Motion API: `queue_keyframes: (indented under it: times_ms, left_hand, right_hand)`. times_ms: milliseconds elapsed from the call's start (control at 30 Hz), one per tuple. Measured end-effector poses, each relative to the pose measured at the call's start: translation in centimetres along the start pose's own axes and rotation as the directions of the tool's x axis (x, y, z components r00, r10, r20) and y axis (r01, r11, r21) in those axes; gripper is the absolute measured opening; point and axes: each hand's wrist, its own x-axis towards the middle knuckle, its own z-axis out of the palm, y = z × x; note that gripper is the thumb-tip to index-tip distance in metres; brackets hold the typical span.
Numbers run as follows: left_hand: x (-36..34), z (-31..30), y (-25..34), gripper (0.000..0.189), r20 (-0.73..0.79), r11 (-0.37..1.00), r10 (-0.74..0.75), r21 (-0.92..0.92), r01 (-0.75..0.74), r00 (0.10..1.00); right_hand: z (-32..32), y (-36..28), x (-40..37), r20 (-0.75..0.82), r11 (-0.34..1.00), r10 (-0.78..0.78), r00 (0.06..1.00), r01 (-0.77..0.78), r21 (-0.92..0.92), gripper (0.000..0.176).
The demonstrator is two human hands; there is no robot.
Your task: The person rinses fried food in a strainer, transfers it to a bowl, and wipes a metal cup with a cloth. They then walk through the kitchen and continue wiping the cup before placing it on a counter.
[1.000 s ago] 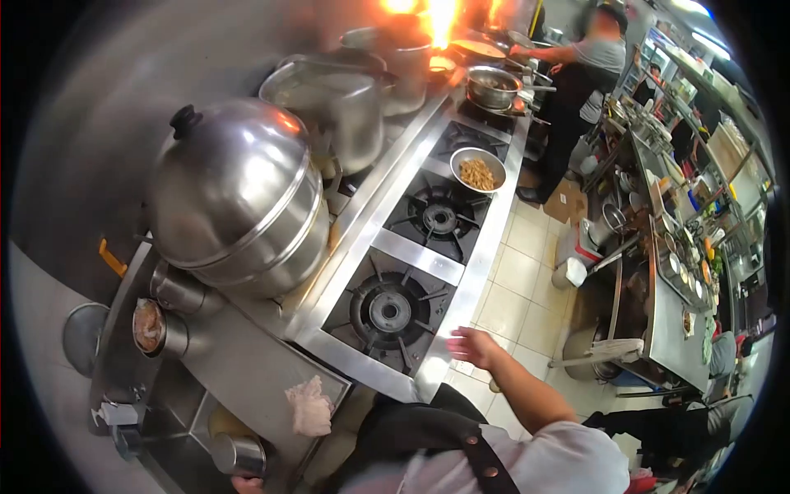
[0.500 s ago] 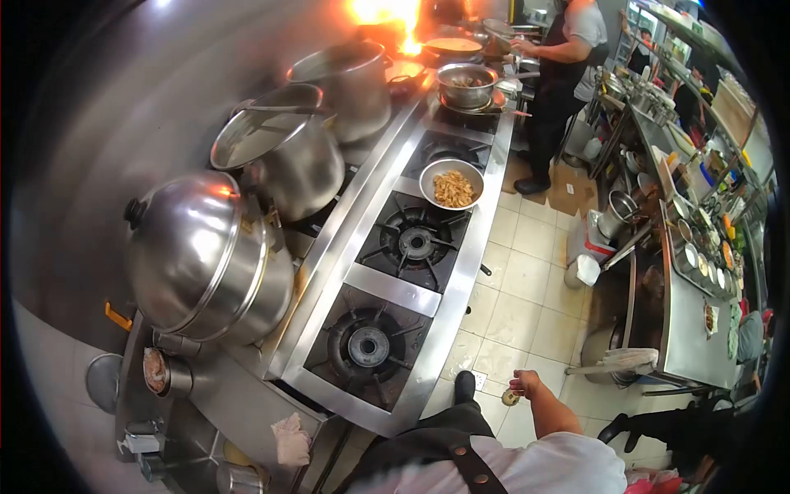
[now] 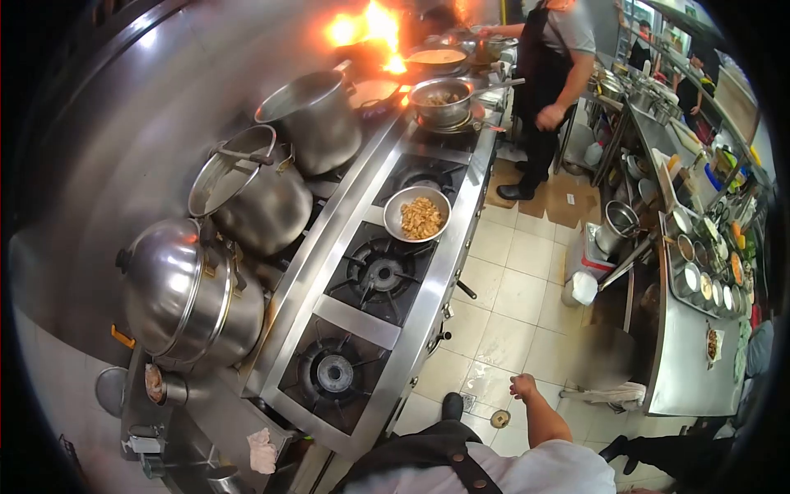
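Seemingly between grips, the right hand (image 3: pixel 522 386) hangs half-curled, apparently empty; the left hand is unseen. Far left, the pan (image 3: pixel 392 221) on the stove (image 3: pixel 357 321) would call for a forward reach.

Pots (image 3: pixel 265 216) left, counter (image 3: pixel 679 383) right — between them, a bowl (image 3: pixel 393 214) on the stove (image 3: pixel 359 321).

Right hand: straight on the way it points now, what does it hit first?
Likely the gas stove's front edge; the right hand points toward it across the floor tiles. Depth is unclear, so it might miss high or low.
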Motion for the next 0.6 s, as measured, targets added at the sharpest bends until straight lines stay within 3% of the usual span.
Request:
queue_keyframes:
  times_ms: [33,167,200,267,300,333,400,433,467,500,533,600]
  left_hand:
    - [-0.6,-1.6,1.7,0.046,-0.054,1.000,-0.011,-0.015,0.011,0.998]
    - [-3.1,-3.4,6.6,0.047,-0.225,0.992,-0.100,-0.093,0.081,0.969]
    - [0.2,-4.6,6.1,0.055,0.144,0.994,0.083,0.055,-0.091,0.986]
    - [3.3,-2.9,4.5,0.065,0.241,0.970,0.233,0.015,-0.244,0.942]
    - [3.0,-0.3,4.5,0.064,0.320,0.965,0.252,-0.014,-0.261,0.913]
    - [2.2,2.9,4.0,0.063,0.412,0.974,0.218,-0.037,-0.223,0.885]
    - [-0.6,9.0,1.5,0.061,0.598,0.994,0.106,-0.088,-0.066,0.794]
    - [-1.9,11.6,0.5,0.060,0.674,0.995,0.061,-0.098,0.007,0.736]
    - [-3.1,14.0,-0.2,0.058,0.744,0.992,0.023,-0.098,0.075,0.668]
    - [-4.4,16.4,-0.7,0.057,0.801,0.987,-0.006,-0.093,0.134,0.598]
    - [-5.4,18.5,-0.9,0.056,0.849,0.977,-0.028,-0.088,0.192,0.528]
    - [-7.7,22.5,-1.1,0.055,0.927,0.948,-0.061,-0.063,0.313,0.371]
  right_hand:
    - [-1.5,-4.9,-3.8,-0.075,0.909,0.315,0.946,-0.278,0.312,0.022]
    - [-3.1,-4.5,-7.3,-0.053,0.877,0.421,0.906,-0.391,0.282,0.019]
    - [-2.8,-1.7,-6.0,-0.064,0.875,0.425,0.903,-0.391,0.286,0.019]
    - [-1.0,4.6,-4.4,0.006,0.987,0.150,0.989,-0.149,-0.064,0.028]
    - [-0.9,4.6,-4.5,0.029,0.964,0.185,0.982,-0.176,-0.199,0.022]
    - [-0.6,4.7,-5.5,0.109,0.574,-0.251,0.962,0.239,-0.783,0.018]
    - [1.4,5.4,-7.6,-0.048,0.558,-0.356,0.933,0.171,-0.812,0.018]
    - [1.1,2.4,-10.4,-0.085,0.897,-0.036,0.996,-0.005,-0.442,0.025]
    - [1.5,1.1,-12.6,-0.156,0.965,0.257,0.954,-0.245,0.094,0.031]
    - [2.2,2.4,-13.2,-0.169,0.948,-0.042,0.985,-0.015,-0.319,0.035]
    - [1.7,-0.7,-17.4,-0.337,0.989,0.095,0.937,-0.128,-0.078,0.036]
    - [2.0,0.9,-19.9,-0.270,0.939,0.270,0.924,-0.315,-0.137,0.040]
